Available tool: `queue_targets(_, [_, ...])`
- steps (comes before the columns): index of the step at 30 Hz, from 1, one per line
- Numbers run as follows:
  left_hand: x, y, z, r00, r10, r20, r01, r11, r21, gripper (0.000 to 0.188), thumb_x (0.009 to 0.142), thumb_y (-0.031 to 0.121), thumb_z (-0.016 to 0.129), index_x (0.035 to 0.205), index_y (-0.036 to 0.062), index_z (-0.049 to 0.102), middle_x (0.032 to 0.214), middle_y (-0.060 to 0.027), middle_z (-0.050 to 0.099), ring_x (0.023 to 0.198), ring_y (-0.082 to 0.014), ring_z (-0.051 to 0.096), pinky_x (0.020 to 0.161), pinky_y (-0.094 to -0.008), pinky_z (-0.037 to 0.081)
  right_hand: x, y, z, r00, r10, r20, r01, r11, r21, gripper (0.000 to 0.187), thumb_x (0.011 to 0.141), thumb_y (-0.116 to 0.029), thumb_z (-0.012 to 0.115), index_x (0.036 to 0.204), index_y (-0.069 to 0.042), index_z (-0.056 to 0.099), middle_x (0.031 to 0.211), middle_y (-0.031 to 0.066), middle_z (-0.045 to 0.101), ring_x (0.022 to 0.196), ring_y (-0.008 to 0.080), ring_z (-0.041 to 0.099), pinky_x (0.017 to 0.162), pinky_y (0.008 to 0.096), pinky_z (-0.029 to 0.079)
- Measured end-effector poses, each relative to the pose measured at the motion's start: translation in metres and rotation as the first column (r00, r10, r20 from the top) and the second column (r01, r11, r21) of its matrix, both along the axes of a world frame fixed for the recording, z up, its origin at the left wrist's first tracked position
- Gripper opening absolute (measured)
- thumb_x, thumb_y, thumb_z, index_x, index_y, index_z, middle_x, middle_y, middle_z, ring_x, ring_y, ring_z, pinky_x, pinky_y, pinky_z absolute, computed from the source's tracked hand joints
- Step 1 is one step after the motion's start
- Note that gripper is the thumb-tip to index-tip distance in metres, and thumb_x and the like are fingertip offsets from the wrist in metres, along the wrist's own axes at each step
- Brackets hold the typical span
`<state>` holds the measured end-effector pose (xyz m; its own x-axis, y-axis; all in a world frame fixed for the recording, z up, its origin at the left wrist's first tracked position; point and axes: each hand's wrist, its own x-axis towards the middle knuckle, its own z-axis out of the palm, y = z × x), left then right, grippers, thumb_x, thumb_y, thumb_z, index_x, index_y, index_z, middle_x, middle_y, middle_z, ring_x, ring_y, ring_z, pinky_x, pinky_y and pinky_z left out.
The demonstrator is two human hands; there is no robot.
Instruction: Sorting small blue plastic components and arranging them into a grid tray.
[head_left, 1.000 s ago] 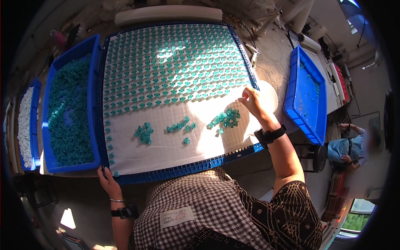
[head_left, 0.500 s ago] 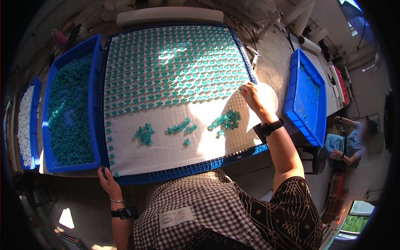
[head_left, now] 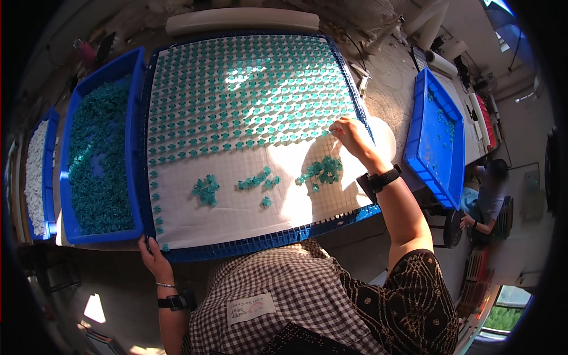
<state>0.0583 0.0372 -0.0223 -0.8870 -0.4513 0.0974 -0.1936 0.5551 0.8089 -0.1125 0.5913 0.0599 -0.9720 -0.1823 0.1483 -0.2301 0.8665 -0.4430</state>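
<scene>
In front of me lies a large blue lattice tray (head_left: 248, 244) lined with a white gridded sheet (head_left: 236, 222). Rows of small teal flower-like pieces (head_left: 225, 112) cover its far part, and one column runs down its left side. My right hand (head_left: 355, 139) is over the right part of the sheet, thumb and fingertips pinched at a teal piece at the end of the nearest full row; the fingers partly hide it. Loose teal heaps (head_left: 324, 170) lie nearer to me. My left hand (head_left: 155, 260) grips the tray's near left corner.
Left of the tray stands a blue bin (head_left: 103, 239) full of teal pieces, then a narrower bin (head_left: 52, 177) of white pieces. A blue bin (head_left: 435, 163) with a few teal pieces stands right. A white roll (head_left: 242, 21) lies behind. Another person (head_left: 488, 195) is at far right.
My right hand has shifted slightly left along the row, its fingers still pinched. My left hand stays at the corner. The person at far right has changed posture.
</scene>
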Motion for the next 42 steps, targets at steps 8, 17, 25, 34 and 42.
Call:
queue_targets(8, [0.001, 0.002, 0.004, 0.999, 0.016, 0.037, -0.016, 1.0, 0.013, 0.044, 0.098, 0.03, 0.045, 0.122, -0.0064, 0.048, 0.117, -0.0188, 0.056, 0.107, -0.0276, 0.052, 0.096, -0.0342, 0.037, 0.024, -0.015, 0.022, 0.972, 0.044, 0.231, -0.014, 0.992, -0.128, 0.014, 0.075, -0.01, 0.07, 0.086, -0.002, 0.066, 0.084, 0.0122, 0.062, 0.079, 0.0238, 0.062, 0.07, 0.0338, 0.05])
queue_targets(17, [-0.001, 0.003, 0.002, 1.0, 0.015, 0.001, -0.015, 0.999, 0.046, 0.043, 0.098, 0.03, 0.046, 0.123, -0.0059, 0.048, 0.117, -0.0175, 0.056, 0.106, -0.0249, 0.052, 0.095, -0.0329, 0.038, 0.041, -0.014, 0.014, 0.954, 0.117, 0.277, -0.117, 0.993, -0.02, 0.015, 0.074, -0.007, 0.066, 0.088, -0.003, 0.06, 0.086, 0.0112, 0.058, 0.082, 0.022, 0.059, 0.074, 0.0328, 0.049])
queue_targets(25, [0.001, -0.001, -0.003, 1.0, 0.013, -0.021, -0.012, 1.0, 0.014, 0.043, 0.098, 0.03, 0.046, 0.122, -0.006, 0.048, 0.116, -0.0175, 0.055, 0.105, -0.0249, 0.052, 0.094, -0.0326, 0.039, 0.033, 0.01, 0.021, 0.978, -0.184, -0.095, 0.197, 0.97, 0.142, 0.013, 0.077, -0.012, 0.07, 0.089, -0.008, 0.069, 0.079, 0.0066, 0.066, 0.074, 0.0191, 0.063, 0.067, 0.031, 0.05])
queue_targets(34, [0.001, -0.004, -0.003, 1.0, 0.012, 0.004, -0.012, 1.0, 0.021, 0.044, 0.099, 0.03, 0.046, 0.123, -0.0066, 0.047, 0.117, -0.0177, 0.055, 0.107, -0.0251, 0.051, 0.095, -0.0328, 0.038, 0.029, -0.007, 0.049, 0.965, -0.237, -0.107, 0.258, 0.928, 0.268, 0.013, 0.077, -0.017, 0.068, 0.089, -0.013, 0.071, 0.083, 0.0065, 0.067, 0.075, 0.0235, 0.064, 0.067, 0.0329, 0.049])
queue_targets(42, [-0.001, -0.001, -0.003, 1.0, 0.007, 0.018, -0.008, 0.999, 0.05, 0.044, 0.099, 0.03, 0.046, 0.123, -0.0064, 0.047, 0.117, -0.017, 0.055, 0.105, -0.0244, 0.052, 0.094, -0.0322, 0.039, 0.023, 0.007, 0.036, 0.988, -0.096, -0.122, 0.122, 0.966, 0.226, 0.013, 0.077, -0.021, 0.066, 0.087, -0.016, 0.071, 0.079, 0.0037, 0.067, 0.073, 0.0226, 0.064, 0.065, 0.0335, 0.05])
